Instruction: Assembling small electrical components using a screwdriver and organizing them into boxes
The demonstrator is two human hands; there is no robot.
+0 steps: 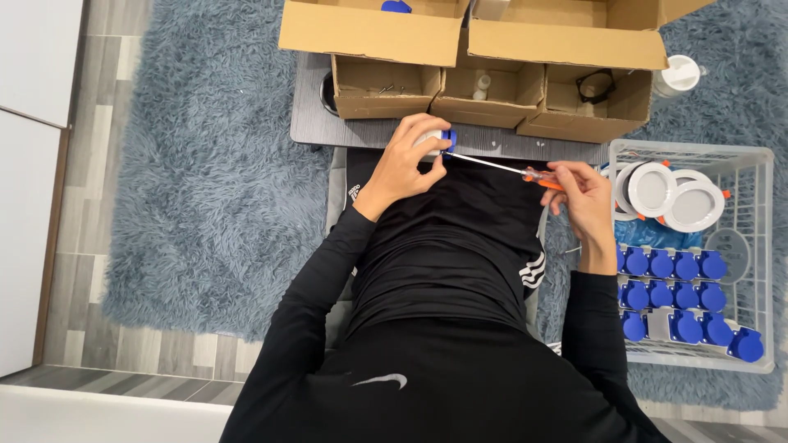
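My left hand [408, 160] grips a small white and blue socket part [443, 139] just in front of the dark low table [312, 115]. My right hand [584, 197] holds a screwdriver [525, 171] with an orange handle; its thin metal shaft runs left and its tip meets the blue side of the part. Both hands hover above my lap, in black sleeves.
Open cardboard boxes [484, 86] stand on the table, holding small parts. A white wire basket [759, 246] at my right holds round white lamp fittings [652, 189] and several blue sockets [673, 267]. A white container [680, 74] stands behind it. A grey shaggy rug [213, 180] covers the floor.
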